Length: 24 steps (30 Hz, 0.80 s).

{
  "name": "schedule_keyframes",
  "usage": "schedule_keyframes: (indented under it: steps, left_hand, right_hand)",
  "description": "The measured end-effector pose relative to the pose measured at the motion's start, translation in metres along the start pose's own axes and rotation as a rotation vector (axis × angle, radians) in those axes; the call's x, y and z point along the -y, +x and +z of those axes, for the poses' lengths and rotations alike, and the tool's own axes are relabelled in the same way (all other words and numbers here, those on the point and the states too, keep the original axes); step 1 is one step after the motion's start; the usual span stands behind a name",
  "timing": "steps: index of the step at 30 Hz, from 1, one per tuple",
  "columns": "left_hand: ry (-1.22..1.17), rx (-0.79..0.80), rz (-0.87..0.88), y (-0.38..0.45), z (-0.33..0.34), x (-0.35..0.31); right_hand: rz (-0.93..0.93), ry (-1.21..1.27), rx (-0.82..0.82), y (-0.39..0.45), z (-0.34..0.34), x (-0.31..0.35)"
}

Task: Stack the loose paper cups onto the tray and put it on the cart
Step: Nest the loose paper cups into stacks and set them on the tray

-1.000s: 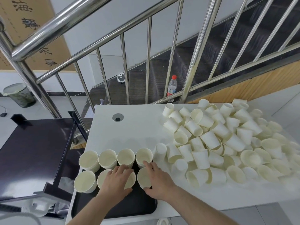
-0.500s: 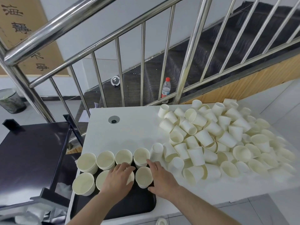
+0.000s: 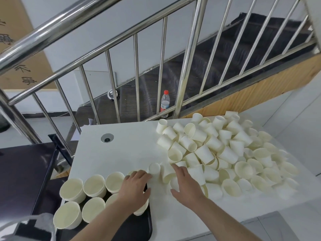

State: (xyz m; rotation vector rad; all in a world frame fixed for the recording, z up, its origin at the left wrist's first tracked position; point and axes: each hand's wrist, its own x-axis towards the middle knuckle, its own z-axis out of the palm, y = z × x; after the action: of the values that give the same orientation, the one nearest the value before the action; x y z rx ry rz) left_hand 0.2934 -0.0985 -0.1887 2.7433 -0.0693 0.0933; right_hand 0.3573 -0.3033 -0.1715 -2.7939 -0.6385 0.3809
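A: where are the hands?
B: left hand (image 3: 134,187) lies flat, fingers spread and relaxed, over the right-end cups on the tray (image 3: 139,228), lower centre of the frame. Holds nothing that shows

A: right?
B: right hand (image 3: 185,183) is off the tray, over the near edge of the loose cup pile (image 3: 222,153). Fingers straight and splayed, tips among the tipped cups. Nothing gripped

A: tray state?
B: black tray sits at the lower-left corner of the white counter (image 3: 128,150). Upright cups on tray (image 3: 94,186) stand in two rows, mouths up, touching side by side. The left hand covers the right end of both rows, so the count there is unclear

A: pile?
B: fills the right half of the counter, mostly on their sides or inverted, overlapping. One upturned cup (image 3: 154,168) stands between the two hands, just past the tray's far right corner

A: cart?
B: dark cart (image 3: 22,173) at the left edge of the frame, beside the counter, top surface bare where visible. Steel railing (image 3: 111,47) and a water bottle (image 3: 165,103) behind
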Motion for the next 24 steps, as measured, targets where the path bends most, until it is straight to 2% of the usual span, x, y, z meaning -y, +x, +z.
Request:
schedule_keyframes:
  steps: [6, 9, 16, 24]
  left_hand:
    - [0.127, 0.112, -0.135, 0.052, 0.006, -0.013]
    - [0.189, 0.239, -0.206, 0.076, 0.014, -0.016]
    - [0.311, 0.408, -0.341, 0.114, 0.037, -0.017]
    - [0.282, 0.381, -0.367, 0.123, 0.037, -0.009]
  right_hand:
    - [-0.028, 0.076, 0.006, 0.039, -0.021, -0.034]
    - [-0.052, 0.084, 0.010, 0.059, -0.028, -0.051]
    - [-0.128, 0.125, 0.048, 0.096, -0.037, -0.076]
    - [-0.178, 0.124, 0.069, 0.120, -0.032, -0.076]
